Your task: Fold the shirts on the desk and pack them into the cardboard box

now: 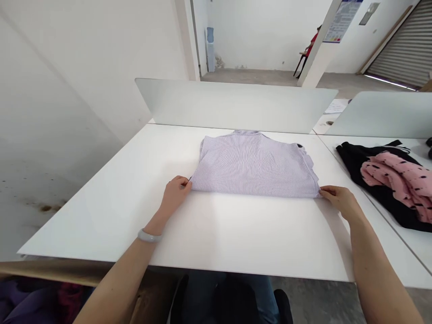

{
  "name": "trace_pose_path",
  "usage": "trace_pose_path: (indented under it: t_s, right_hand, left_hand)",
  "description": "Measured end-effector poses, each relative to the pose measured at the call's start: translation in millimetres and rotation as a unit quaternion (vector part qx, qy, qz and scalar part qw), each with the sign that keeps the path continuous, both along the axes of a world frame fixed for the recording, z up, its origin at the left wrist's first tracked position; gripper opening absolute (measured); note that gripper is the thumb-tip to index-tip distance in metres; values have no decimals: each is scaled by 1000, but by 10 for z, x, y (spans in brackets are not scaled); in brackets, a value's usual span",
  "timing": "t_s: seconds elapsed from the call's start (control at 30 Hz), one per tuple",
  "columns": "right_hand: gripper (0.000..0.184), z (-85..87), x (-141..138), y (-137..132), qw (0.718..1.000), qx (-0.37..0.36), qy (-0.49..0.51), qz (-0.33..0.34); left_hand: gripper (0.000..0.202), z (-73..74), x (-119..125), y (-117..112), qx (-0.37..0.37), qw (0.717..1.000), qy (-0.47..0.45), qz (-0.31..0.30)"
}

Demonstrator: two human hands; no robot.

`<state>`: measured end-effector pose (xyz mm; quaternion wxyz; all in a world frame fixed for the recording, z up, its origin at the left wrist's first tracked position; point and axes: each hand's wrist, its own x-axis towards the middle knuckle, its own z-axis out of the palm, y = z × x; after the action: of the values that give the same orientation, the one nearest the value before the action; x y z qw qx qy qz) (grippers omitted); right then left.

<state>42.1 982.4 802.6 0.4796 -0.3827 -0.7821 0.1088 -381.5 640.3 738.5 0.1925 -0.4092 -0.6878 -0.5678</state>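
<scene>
**Shirt (254, 166): where does it lie?**

Folded flat in the middle of a white table (101, 225), lilac-striped, with its collar toward the far side. A pale divider panel (236, 105) stands beyond it.

**What are the hands doing?**

The left hand (173, 195) is at the near left corner of the shirt, and the right hand (339, 201) is at the near right corner. On each hand, the fingers (185, 182) are closed narrow, pinching the shirt's near edge.

**Anything on the wrist?**

A pale bangle (149, 236) circles the left wrist.

**What is to the right?**

On a separate table (388, 254), a pink spotted garment (394, 177) lies on top of a black garment (351, 166).
</scene>
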Motion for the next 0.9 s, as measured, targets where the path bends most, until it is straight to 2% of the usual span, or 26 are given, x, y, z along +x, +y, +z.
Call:
trace_pose_path:
  t_s: [0.23, 0.33, 0.43, 0.57, 0.67, 0.77, 0.83, 0.9]
  right_hand:
    - [28, 78, 20, -256, 988, -89, 111, 64]
    - [40, 95, 81, -332, 983, -116, 95, 107]
    - [43, 75, 141, -300, 987, -99, 32, 124]
    - [35, 22, 163, -188, 995, -50, -24, 77]
    - [37, 3, 155, -162, 993, -84, -6, 84]
    - [39, 17, 156, -193, 982, -124, 19, 140]
    - [39, 40, 174, -216, 980, -116, 25, 160]
    - [39, 65, 214, -224, 987, -65, 4, 147]
  left_hand:
    - [28, 5, -19, 3, 3, 1000, 7, 7]
    - [34, 6, -26, -4, -8, 1000, 11, 5]
    - [32, 4, -22, -17, -23, 1000, 13, 9]
    - [30, 1, -25, -32, -28, 999, 20, 18]
    - [30, -8, -44, -30, -35, 999, 25, 18]
    - [29, -27, -68, -16, -35, 999, 35, 11]
    - [29, -38, -82, -11, -29, 999, 40, 11]
    - [29, -40, -93, -15, -27, 999, 43, 12]
